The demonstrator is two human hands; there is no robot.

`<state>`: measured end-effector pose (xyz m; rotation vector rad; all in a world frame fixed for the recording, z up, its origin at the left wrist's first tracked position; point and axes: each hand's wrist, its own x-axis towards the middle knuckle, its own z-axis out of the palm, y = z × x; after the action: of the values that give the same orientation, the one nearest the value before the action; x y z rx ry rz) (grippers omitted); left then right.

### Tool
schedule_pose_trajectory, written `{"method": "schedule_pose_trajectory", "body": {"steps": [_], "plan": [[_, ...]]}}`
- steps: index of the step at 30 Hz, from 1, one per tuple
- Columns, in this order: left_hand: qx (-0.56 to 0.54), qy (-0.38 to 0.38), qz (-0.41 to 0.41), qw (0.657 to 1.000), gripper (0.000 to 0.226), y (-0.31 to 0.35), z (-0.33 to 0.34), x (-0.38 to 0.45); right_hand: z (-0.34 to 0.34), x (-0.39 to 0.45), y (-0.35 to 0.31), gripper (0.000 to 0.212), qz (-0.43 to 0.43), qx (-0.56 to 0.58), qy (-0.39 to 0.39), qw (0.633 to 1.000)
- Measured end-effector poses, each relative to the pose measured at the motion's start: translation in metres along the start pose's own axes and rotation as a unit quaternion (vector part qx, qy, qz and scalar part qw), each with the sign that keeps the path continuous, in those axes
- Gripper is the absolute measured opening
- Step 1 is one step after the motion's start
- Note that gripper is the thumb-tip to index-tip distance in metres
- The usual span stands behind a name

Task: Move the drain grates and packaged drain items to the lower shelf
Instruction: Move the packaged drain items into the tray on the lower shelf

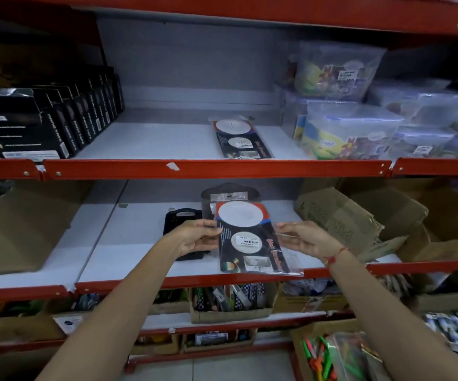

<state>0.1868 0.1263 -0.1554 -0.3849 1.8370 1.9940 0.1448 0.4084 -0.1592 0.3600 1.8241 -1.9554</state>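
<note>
The black drain grate [179,229] is half hidden behind the left hand [195,237] and packet [250,237]

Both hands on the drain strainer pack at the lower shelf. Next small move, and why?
Probably lower the clear-wrapped drain strainer pack flat onto the white lower shelf and let go. The left hand and right hand pinch its side edges, and its near end juts past the red front rail, so slide it back first. One matching pack remains on the upper shelf.
</note>
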Motion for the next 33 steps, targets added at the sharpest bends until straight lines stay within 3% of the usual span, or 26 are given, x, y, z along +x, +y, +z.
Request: {"method": "schedule_pose_trajectory", "body": {"steps": [10, 14, 18, 24, 28, 33], "plan": [[0.036, 0.086, -0.086, 0.992, 0.016, -0.017, 0.001, 0.086, 0.017, 0.091, 0.025, 0.012, 0.023, -0.054, 0.046, 0.997], [0.052, 0.096, -0.1, 0.989, 0.024, -0.021, 0.001, 0.11, 0.022, 0.118, 0.03, 0.011, -0.007, -0.147, 0.076, 0.986], [0.078, 0.083, -0.111, 0.987, 0.035, -0.023, 0.004, 0.119, 0.023, 0.136, 0.033, 0.018, -0.032, -0.255, 0.077, 0.963], [0.154, 0.084, -0.085, 0.981, 0.027, -0.013, 0.005, 0.112, 0.027, 0.118, 0.018, 0.034, -0.078, -0.436, 0.017, 0.896], [0.216, 0.05, -0.045, 0.974, 0.04, 0.01, 0.004, 0.092, 0.035, 0.075, -0.016, 0.046, -0.124, -0.411, -0.037, 0.902], [0.216, -0.055, 0.033, 0.974, 0.036, 0.062, 0.011, 0.061, 0.045, 0.021, -0.081, 0.029, -0.209, -0.36, -0.091, 0.904]]}}
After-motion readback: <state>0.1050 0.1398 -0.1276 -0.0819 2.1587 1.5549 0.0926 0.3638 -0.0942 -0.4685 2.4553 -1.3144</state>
